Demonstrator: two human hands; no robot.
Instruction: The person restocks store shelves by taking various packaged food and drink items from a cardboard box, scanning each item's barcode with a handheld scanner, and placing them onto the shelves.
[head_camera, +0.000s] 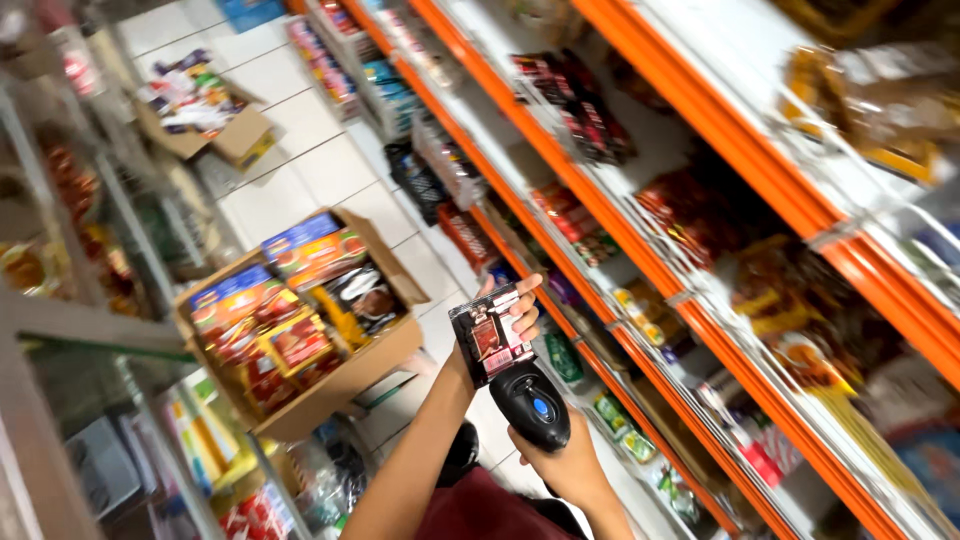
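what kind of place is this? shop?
Most likely a grocery or convenience shop aisle. Orange-edged shelves packed with packaged goods, open cardboard boxes of stock on the tiled floor, and the person's right hand aiming a black handheld scanner at a small packet in the left hand.

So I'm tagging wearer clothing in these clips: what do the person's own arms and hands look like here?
Both forearms are bare, with no sleeves reaching them. The left hand and the right hand wear no gloves, and no watch, ring or wristband shows. A dark maroon garment appears at the bottom edge, below the arms.
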